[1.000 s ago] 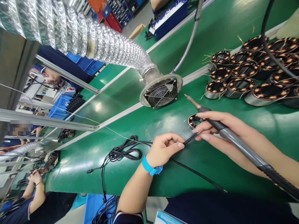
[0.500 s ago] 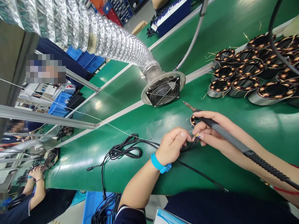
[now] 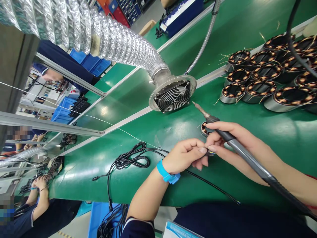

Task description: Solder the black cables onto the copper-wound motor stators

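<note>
Left hand [image 3: 189, 154] and right hand [image 3: 244, 137] pinch coloured wire ends [image 3: 211, 153] between them; right also grips soldering iron [image 3: 252, 162]. Stator [image 3: 203, 128]: 12 o'clock, just beyond. Keep ends steady, tip aimed away.

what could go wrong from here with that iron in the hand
The right hand holds the soldering iron while its fingertips meet the left hand at the coloured wire ends; a shifting grip could swing the iron, and if hot, it might burn someone.

The small wound ring lies just beyond those fingertips and might get knocked.
</note>
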Demonstrator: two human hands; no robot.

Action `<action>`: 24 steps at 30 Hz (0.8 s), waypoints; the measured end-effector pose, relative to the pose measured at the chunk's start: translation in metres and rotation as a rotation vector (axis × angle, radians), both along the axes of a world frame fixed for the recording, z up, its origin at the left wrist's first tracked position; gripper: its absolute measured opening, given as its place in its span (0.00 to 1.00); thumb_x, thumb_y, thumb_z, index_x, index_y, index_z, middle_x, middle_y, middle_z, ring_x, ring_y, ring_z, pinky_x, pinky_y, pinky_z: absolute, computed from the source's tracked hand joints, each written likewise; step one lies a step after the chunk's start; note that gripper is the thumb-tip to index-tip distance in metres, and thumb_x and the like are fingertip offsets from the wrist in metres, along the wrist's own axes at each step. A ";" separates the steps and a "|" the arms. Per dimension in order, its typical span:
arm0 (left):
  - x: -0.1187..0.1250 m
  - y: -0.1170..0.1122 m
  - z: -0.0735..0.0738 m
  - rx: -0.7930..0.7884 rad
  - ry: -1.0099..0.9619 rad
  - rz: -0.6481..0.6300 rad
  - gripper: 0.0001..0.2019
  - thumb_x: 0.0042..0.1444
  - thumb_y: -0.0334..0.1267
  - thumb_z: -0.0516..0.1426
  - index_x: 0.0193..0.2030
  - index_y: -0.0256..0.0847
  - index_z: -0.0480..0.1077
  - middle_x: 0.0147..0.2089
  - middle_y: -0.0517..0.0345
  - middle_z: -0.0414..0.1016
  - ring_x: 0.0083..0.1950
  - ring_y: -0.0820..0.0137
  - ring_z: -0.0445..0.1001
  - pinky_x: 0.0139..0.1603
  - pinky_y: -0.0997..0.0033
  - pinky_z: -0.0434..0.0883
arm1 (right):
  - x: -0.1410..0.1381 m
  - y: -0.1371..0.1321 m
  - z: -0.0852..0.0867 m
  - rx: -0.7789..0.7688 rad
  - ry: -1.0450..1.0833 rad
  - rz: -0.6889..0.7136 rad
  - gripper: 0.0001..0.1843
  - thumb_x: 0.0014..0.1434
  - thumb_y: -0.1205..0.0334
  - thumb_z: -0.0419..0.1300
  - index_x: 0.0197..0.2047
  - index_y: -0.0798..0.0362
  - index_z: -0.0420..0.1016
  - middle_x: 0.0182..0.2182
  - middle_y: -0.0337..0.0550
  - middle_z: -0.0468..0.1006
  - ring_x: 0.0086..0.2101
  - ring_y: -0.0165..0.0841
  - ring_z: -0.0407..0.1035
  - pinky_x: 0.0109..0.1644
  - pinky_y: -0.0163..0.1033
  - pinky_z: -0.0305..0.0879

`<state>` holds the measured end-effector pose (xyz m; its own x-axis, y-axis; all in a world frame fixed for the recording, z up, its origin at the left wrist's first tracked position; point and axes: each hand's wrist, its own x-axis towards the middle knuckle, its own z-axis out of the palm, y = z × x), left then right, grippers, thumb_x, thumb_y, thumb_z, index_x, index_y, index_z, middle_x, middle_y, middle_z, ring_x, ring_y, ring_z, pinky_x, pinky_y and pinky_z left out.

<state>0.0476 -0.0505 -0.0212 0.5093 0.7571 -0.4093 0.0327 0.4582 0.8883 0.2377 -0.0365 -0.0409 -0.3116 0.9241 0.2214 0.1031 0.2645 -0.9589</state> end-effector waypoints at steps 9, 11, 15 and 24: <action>0.015 0.023 -0.012 0.122 0.307 0.423 0.09 0.55 0.33 0.63 0.27 0.39 0.68 0.22 0.68 0.65 0.26 0.78 0.61 0.32 0.73 0.58 | 0.026 0.002 -0.010 0.282 -0.372 -0.218 0.22 0.77 0.46 0.51 0.68 0.43 0.69 0.40 0.38 0.85 0.33 0.32 0.81 0.36 0.34 0.79; 0.016 0.027 -0.013 0.116 0.318 0.472 0.08 0.54 0.29 0.62 0.26 0.39 0.68 0.22 0.68 0.66 0.26 0.78 0.62 0.32 0.74 0.59 | 0.030 -0.001 -0.007 0.435 -0.399 -0.247 0.18 0.78 0.46 0.52 0.63 0.43 0.72 0.41 0.39 0.85 0.32 0.32 0.80 0.36 0.35 0.78; 0.016 0.030 -0.013 0.118 0.325 0.539 0.09 0.53 0.28 0.61 0.24 0.39 0.69 0.21 0.68 0.66 0.26 0.78 0.62 0.32 0.74 0.60 | 0.035 -0.005 -0.007 0.569 -0.359 -0.273 0.07 0.76 0.53 0.56 0.50 0.44 0.73 0.36 0.39 0.81 0.30 0.30 0.76 0.34 0.35 0.74; 0.014 0.031 -0.018 0.116 0.286 0.545 0.07 0.52 0.30 0.62 0.25 0.39 0.71 0.21 0.68 0.65 0.25 0.79 0.60 0.29 0.75 0.58 | 0.036 -0.007 -0.016 0.531 -0.275 -0.204 0.09 0.77 0.54 0.55 0.45 0.45 0.73 0.33 0.39 0.80 0.27 0.30 0.76 0.31 0.37 0.73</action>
<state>0.0616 -0.0196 -0.0391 -0.0803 0.9249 -0.3718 0.0653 0.3770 0.9239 0.2733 -0.0433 -0.0566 -0.2513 0.7572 0.6029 0.4263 0.6458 -0.6334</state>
